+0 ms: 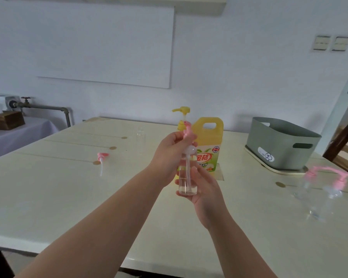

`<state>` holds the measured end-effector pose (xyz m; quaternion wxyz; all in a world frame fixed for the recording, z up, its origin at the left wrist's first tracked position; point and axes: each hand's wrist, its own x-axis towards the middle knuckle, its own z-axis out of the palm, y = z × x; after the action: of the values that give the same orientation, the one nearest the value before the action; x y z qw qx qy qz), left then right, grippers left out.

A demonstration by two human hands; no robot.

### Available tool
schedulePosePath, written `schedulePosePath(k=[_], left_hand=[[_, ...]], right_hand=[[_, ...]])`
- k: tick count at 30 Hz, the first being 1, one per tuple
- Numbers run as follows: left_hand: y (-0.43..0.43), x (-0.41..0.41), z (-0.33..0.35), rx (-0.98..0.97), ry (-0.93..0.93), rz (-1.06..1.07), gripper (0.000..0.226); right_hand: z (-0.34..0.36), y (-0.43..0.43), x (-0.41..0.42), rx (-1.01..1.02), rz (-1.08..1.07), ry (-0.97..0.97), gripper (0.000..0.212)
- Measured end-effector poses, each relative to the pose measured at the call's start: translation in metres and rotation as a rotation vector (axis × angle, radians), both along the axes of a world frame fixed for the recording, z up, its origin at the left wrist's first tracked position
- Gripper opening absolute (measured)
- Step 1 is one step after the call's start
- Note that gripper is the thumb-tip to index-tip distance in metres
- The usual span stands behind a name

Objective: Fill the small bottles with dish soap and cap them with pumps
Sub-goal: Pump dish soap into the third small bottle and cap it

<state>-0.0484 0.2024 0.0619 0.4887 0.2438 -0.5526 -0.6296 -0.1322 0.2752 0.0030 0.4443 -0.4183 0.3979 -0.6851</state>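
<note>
I'm capping a bottle (187,185), which is held in the air above the table (68,197) and right in front of the soap jug (210,137). The right hand (204,189) is wrapping its fingers round the lower body of the bottle. The left hand (168,155) is gripping the pump (187,128) at the neck, with thumb and fingers curled about its white collar. To do this well, I'm thinking the right hand should only steady the bottle and not squeeze it, as the thin wall looks likely to flex. The left hand should do the turning, with the collar sitting square on the neck before any twist so the thread is not crossing. I'd be stopping once it feels snug. The bottle is standing nearly upright, its long axis running top to bottom, mouth up and base towards the table. The dip tube is running down that axis inside and ending close to the base. The pink nozzle is pointing up and slightly left, though it is blurring too much for me to say more. I can't tell the fill level for sure. A spare pump (101,157) is lying flat on the table well to the left.
</note>
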Motion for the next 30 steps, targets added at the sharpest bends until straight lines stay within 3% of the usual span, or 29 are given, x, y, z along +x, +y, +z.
schedulePosePath(k=[8,12,16,25,30], left_hand=[[0.006,-0.003,0.001,-0.005,0.002,0.017,0.018],[0.009,-0.002,0.003,-0.009,0.017,0.023,0.017],[0.012,-0.002,0.004,0.005,0.05,0.072,0.041],[0.011,-0.001,-0.001,-0.001,0.056,0.082,0.037],[0.006,0.007,0.0,0.083,0.151,-0.078,0.029]], right_hand=[[-0.001,0.004,-0.003,-0.002,-0.022,0.016,0.016],[-0.002,0.005,-0.001,-0.013,-0.019,0.018,0.023],[-0.003,0.005,-0.001,-0.011,-0.023,0.031,0.025],[-0.008,0.005,-0.001,-0.003,-0.028,0.035,0.028],[-0.011,0.005,0.001,-0.014,0.023,-0.041,0.024]])
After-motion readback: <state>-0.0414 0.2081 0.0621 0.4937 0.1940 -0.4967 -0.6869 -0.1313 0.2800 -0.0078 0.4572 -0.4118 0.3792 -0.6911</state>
